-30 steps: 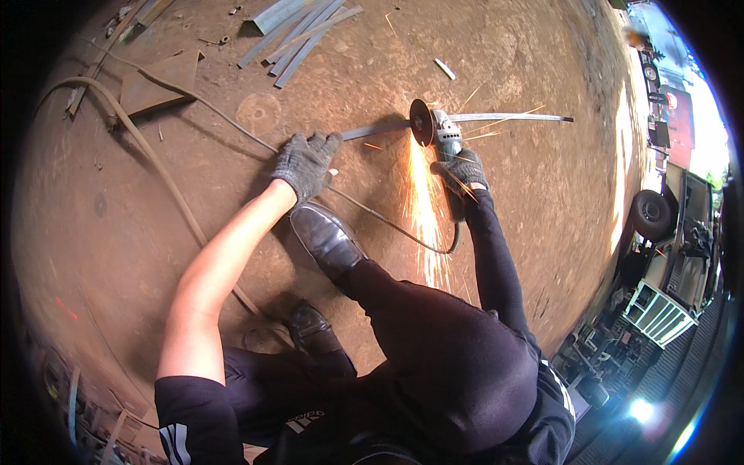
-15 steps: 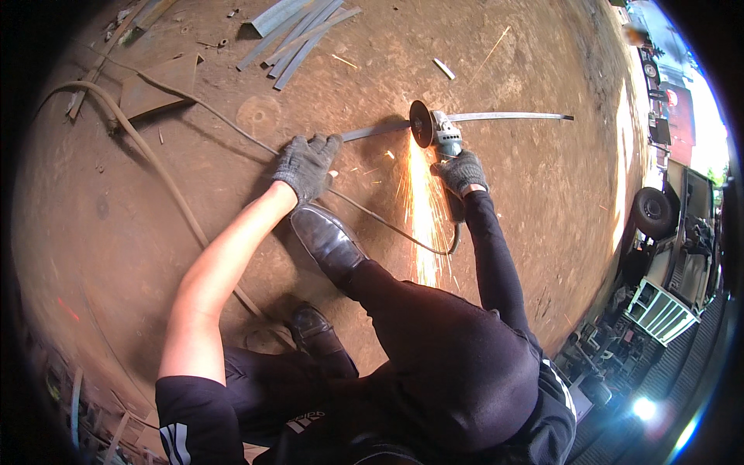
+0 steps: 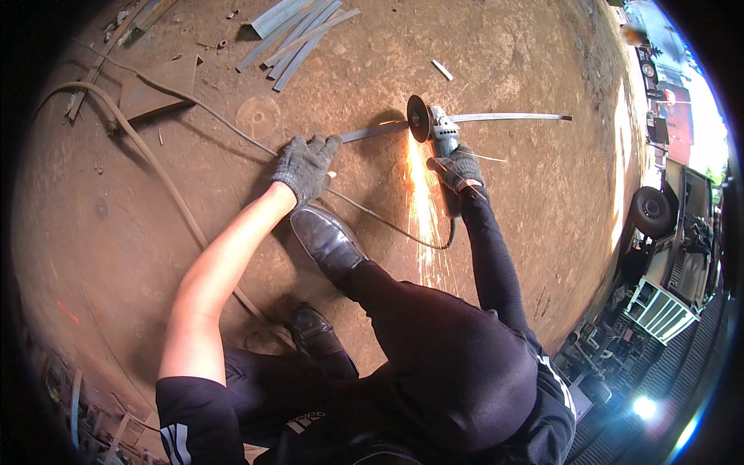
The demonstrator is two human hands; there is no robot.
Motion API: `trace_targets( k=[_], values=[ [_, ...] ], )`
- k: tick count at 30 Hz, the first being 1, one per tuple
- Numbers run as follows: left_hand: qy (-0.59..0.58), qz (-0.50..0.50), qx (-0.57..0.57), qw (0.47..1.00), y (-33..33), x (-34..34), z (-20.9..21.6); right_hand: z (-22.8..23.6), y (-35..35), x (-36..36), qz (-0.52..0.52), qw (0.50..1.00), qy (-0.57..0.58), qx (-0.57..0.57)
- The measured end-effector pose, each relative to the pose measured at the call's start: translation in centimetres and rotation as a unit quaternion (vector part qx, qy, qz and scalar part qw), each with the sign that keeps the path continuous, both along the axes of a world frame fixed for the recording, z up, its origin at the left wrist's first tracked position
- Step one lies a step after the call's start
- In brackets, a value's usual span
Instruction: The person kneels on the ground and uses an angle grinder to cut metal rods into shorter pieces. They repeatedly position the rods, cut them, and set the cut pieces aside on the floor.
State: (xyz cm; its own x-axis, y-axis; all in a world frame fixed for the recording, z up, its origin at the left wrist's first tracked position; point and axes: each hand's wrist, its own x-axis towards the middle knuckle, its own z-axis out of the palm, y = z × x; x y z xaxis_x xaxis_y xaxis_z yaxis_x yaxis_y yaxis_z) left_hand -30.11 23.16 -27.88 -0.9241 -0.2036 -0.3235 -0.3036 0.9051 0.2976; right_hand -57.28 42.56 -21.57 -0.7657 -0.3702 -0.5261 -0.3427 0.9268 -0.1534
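My left hand [image 3: 304, 170], in a grey knit glove, presses and grips the left end of a flat metal strip [image 3: 373, 132] low over the ground. In my gloved right hand [image 3: 459, 166] is an angle grinder [image 3: 444, 130], held by its body. Its dark round disc [image 3: 419, 118] stands on edge against the strip. Orange sparks [image 3: 422, 209] stream from that contact toward me. Beyond the grinder the strip runs on to the right; the part behind the tool is hidden. My black shoe [image 3: 325, 242] is planted just behind my left hand.
The grinder's cord [image 3: 387, 221] loops between my hands. A thick hose [image 3: 167, 174] crosses the dirt at left, near a rusty metal plate [image 3: 160, 87]. Cut metal strips [image 3: 306, 43] lie at the far left; a small pale piece [image 3: 442, 70] lies ahead. A vehicle wheel [image 3: 652, 211] stands at right.
The grinder and my right hand have shifted slightly left and tilted a little. Sparks still fly, in a somewhat thinner stream. My left hand has hardly moved.
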Motion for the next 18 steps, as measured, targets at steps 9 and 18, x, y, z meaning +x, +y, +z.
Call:
trace_targets(
  k=[9,18],
  values=[
    [0.005,0.002,-0.006,1.000,0.0,0.1,0.6,-0.2,0.1,0.6,-0.035,0.999,0.002,-0.014],
    [0.003,0.001,-0.005,1.000,-0.1,0.1,0.3,-0.4,0.7,0.7,-0.024,0.999,-0.021,-0.043]
  ],
)
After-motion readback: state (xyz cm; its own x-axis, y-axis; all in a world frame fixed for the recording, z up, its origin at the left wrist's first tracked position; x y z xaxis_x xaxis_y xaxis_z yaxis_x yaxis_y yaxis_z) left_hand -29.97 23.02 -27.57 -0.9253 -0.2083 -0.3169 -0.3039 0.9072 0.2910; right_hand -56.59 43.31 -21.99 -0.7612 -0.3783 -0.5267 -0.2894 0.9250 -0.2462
